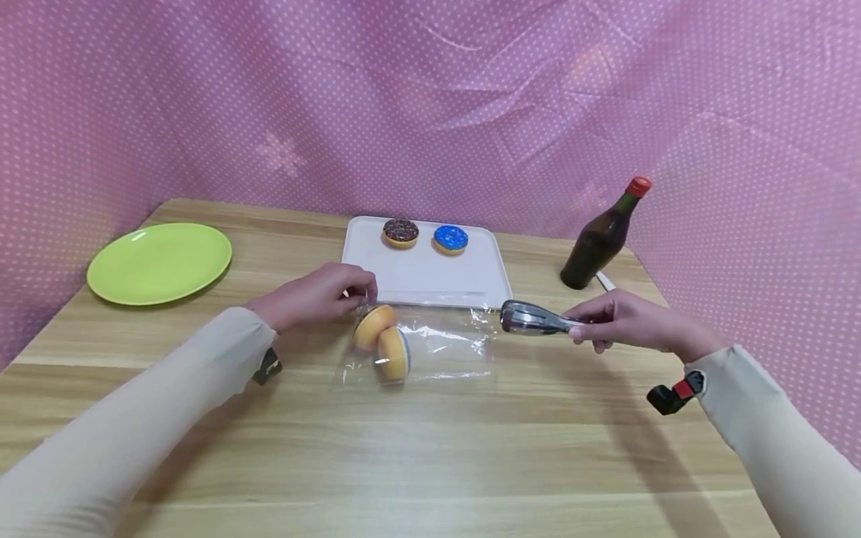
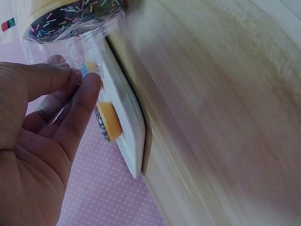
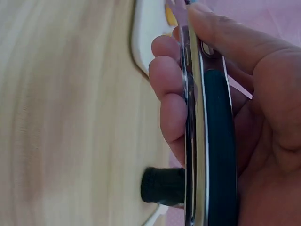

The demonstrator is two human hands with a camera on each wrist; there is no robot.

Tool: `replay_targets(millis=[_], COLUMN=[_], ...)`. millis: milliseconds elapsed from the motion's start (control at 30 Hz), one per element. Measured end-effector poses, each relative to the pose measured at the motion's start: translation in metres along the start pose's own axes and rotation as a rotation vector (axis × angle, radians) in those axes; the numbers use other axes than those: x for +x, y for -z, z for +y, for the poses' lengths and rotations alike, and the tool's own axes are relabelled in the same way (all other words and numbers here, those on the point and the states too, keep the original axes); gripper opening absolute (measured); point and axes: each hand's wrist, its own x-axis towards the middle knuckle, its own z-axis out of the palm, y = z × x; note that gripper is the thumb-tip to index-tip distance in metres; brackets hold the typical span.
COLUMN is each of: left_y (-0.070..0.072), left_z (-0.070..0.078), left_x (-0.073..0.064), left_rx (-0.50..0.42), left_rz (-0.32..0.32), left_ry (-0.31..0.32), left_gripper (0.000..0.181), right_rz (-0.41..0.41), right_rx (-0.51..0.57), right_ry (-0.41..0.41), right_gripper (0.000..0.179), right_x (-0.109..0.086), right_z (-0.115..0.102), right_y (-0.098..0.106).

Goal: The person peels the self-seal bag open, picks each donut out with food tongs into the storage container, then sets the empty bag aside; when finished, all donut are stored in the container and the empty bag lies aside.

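Note:
My left hand [image 1: 316, 297] pinches the edge of a clear plastic bag [image 1: 447, 344] between thumb and fingertips. Two doughnuts lie inside at the bag's left end: one with dark icing [image 1: 371, 326] and one with blue icing [image 1: 390, 356]. The left wrist view shows colored sprinkles on the dark-iced doughnut [image 2: 77, 21] through the plastic. My right hand [image 1: 622, 320] grips a pair of metal tongs [image 1: 531, 317], which have a dark strip [image 3: 220, 141] along the handle. The tongs' rounded tips point left, close to the bag's right end.
Behind the bag, a white tray [image 1: 430, 280] carries a chocolate-colored doughnut [image 1: 401, 233] and a blue one [image 1: 451, 239]. A green plate [image 1: 158, 261] sits at the left. At the right stands a dark bottle [image 1: 595, 246] with a red cap, a white strip [image 1: 605, 281] beside its base.

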Motion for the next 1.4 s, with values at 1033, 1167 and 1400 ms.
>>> replay_targets(millis=[1033,1167,1400], left_y=[-0.003,-0.004,-0.005], left_z=[-0.003,-0.002,-0.001], left_x=[0.002,0.003,0.003], left_rx=[-0.010,-0.006,-0.007], left_rz=[0.009,0.007,0.005], left_ry=[0.031,0.031,0.031], left_gripper=[0.022,0.022,0.021], right_rz=[-0.064,-0.091,-0.124], right_rx=[-0.162,-0.154,-0.143], right_ry=[0.214,0.218,0.231], right_gripper=[0.042,0.048,0.047], right_x=[0.082,0.087,0.094], right_z=[-0.044,-0.046,-0.047], right_y=[-0.082,-0.085,-0.087])
